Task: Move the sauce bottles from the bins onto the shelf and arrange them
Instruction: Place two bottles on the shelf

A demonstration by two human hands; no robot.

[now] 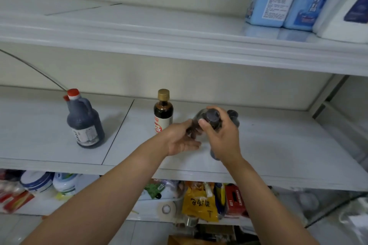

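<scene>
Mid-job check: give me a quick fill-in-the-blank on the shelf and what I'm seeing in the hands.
The jug at the left of the middle shelf has a ____ cap.
Left of the dark-capped bottle held by the left hand and right hand stands a slim bottle with a ____ cap.
The blue detergent jugs stand one shelf ____ the jug.
Missing: red; gold; above.

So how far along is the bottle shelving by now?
Done: a red-capped jug, a gold-capped bottle and a dark-capped bottle stand on the middle shelf. In hand: the right hand grips a fourth bottle near its top while the left hand cups its side. Left: placing it; the bins are out of view, so the remainder is unknown.
</scene>
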